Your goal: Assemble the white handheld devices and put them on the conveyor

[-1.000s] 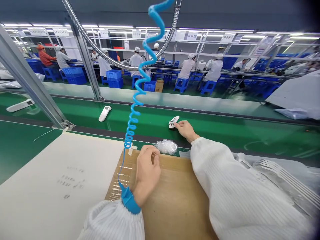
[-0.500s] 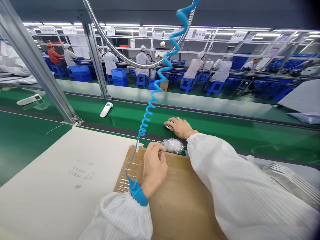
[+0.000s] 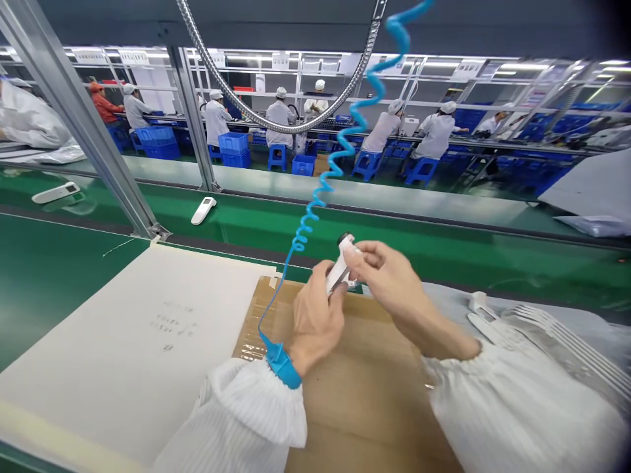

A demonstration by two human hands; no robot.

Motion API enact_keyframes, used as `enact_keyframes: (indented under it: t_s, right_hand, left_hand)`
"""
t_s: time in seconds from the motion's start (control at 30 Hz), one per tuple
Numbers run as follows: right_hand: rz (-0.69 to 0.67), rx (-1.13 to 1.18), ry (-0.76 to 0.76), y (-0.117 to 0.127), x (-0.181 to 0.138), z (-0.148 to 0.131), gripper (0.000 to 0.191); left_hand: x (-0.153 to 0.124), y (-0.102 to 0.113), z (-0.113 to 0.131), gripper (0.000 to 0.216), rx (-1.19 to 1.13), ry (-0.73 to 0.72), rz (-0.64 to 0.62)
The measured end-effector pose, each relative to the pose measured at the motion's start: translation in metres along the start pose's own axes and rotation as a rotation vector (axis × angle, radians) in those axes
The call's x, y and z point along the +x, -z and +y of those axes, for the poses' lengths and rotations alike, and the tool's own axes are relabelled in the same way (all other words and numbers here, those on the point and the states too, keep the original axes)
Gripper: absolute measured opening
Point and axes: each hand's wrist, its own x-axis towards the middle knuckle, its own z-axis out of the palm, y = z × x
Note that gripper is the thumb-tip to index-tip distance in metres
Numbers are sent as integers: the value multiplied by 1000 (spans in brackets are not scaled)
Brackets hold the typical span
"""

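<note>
Both my hands hold one small white handheld device (image 3: 340, 268) above the far edge of a brown cardboard sheet (image 3: 345, 394). My left hand (image 3: 315, 318) grips its lower end, fingers curled round it. My right hand (image 3: 389, 276) pinches its upper part from the right. A blue wrist strap (image 3: 280, 361) on my left wrist leads to a blue coiled cord (image 3: 340, 157) rising overhead. The crumpled clear plastic seen earlier is hidden behind my hands.
A green conveyor belt (image 3: 444, 249) runs across beyond the cardboard, carrying two white devices (image 3: 204, 210) (image 3: 55, 192). A white paper sheet (image 3: 128, 328) lies at left. A metal post (image 3: 89, 131) and a flexible metal hose (image 3: 276, 121) stand ahead. White plastic parts (image 3: 542, 328) lie at right. Several workers sit at a far line.
My right hand picked the white device off the belt and brought it back over the cardboard. My left hand rose and took hold of its lower end.
</note>
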Motion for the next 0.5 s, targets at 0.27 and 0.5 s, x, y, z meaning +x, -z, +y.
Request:
enact_keyframes:
  t_s: [0.27, 0.5]
  right_hand:
    - [154, -513, 477, 27, -23, 29, 11]
    - [31, -578, 488, 24, -18, 36, 16]
  left_hand:
    - [7, 5, -6, 23, -46, 109, -298]
    - [11, 9, -5, 27, -83, 186, -240]
